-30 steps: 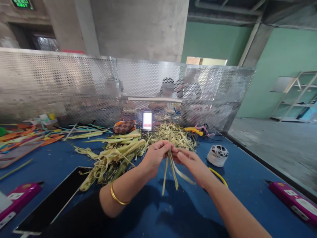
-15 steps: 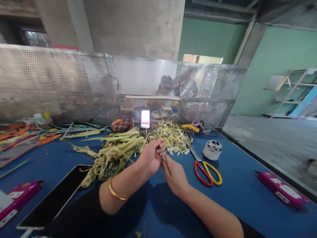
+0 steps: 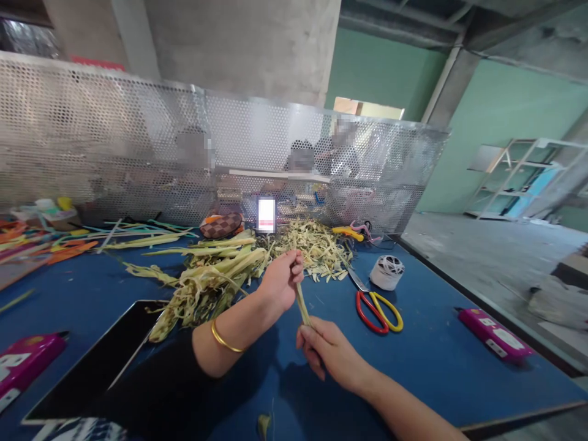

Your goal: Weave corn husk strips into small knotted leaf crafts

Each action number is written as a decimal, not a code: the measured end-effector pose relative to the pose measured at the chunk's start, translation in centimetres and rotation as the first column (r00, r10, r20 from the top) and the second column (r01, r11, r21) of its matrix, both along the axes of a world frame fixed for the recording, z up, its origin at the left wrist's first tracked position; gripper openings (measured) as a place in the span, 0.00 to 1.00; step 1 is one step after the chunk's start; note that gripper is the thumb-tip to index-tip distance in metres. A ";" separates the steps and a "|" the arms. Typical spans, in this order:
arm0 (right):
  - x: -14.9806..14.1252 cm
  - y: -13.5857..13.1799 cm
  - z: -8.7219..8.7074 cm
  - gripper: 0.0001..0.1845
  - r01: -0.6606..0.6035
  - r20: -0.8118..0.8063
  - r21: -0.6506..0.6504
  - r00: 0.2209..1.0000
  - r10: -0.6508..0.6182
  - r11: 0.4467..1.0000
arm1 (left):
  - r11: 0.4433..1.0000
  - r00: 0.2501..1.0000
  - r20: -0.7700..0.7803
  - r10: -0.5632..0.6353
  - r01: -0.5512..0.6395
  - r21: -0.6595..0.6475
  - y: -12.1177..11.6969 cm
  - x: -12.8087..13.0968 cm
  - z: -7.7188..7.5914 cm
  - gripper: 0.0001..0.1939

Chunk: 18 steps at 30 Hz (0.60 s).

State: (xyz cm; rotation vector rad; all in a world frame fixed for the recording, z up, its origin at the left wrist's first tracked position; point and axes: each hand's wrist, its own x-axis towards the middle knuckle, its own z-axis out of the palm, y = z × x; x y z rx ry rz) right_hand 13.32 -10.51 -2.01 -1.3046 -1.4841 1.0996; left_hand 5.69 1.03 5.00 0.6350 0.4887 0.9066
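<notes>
A narrow pale-green strip of dried plant, like a husk or leaf [image 3: 301,302], stretches between my two hands above the blue table. My left hand [image 3: 283,278], a gold bangle on its wrist, is closed around the strip's far part. Nearer to me, my right hand [image 3: 324,349] pinches its lower end between thumb and fingers. To the left lies a bundle of similar dried stalks and leaves [image 3: 211,278]. Past my hands is a heap of shredded trimmings [image 3: 316,248]. Scissors [image 3: 379,311] with one red and one yellow handle rest on the right, their blades towards the heap.
A roll of white string [image 3: 387,273] stands beyond the scissors. Magenta devices lie right [image 3: 496,335] and left [image 3: 32,364], with a dark flat panel [image 3: 101,352] near the left one. A lit phone [image 3: 266,214] stands before a perforated metal screen [image 3: 257,135]; people sit behind it.
My right hand has slid down towards me, away from my left hand, and more of the strip now shows between them. The view has shifted slightly to the right.
</notes>
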 end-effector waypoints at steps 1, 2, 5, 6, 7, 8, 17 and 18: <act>-0.2 -0.1 0.0 0.18 -0.057 -0.173 -0.090 0.984 0.041 0.994 | 1.000 1.000 0.017 0.004 -0.004 -0.027 0.0 0.0 0.2 0.11; -0.3 -0.3 0.0 0.19 -0.130 -0.306 -0.152 0.949 0.078 0.980 | 0.999 0.999 0.032 0.012 -0.010 -0.046 0.1 -0.1 0.3 0.11; -0.2 -0.5 0.0 0.20 -0.289 -0.397 -0.212 0.898 0.187 0.934 | 0.996 0.996 0.067 0.058 -0.053 -0.073 0.3 -0.3 0.8 0.12; 0.0 -0.6 -0.1 0.20 -0.286 -0.346 -0.218 0.917 0.200 0.933 | 0.994 0.995 0.069 0.077 -0.072 -0.077 0.4 -0.4 0.9 0.12; 0.3 -0.6 -0.1 0.21 -0.246 -0.268 -0.220 0.946 0.184 0.944 | 0.993 0.993 0.067 0.096 -0.091 -0.081 0.5 -0.4 0.9 0.12; 0.6 -0.6 -0.1 0.21 -0.168 -0.172 -0.207 0.976 0.134 0.964 | 0.990 0.992 0.059 0.115 -0.110 -0.083 0.6 -0.5 0.9 0.12; 3.0 -1.2 2.4 0.17 0.646 0.027 0.430 0.689 -0.724 0.630 | 0.991 0.992 -0.034 0.125 -0.124 0.041 0.4 -0.3 0.7 0.13; 2.7 -0.7 2.4 0.17 0.621 0.039 0.411 0.719 -0.694 0.667 | 0.992 0.993 -0.037 0.112 -0.110 0.058 0.1 -0.2 0.6 0.13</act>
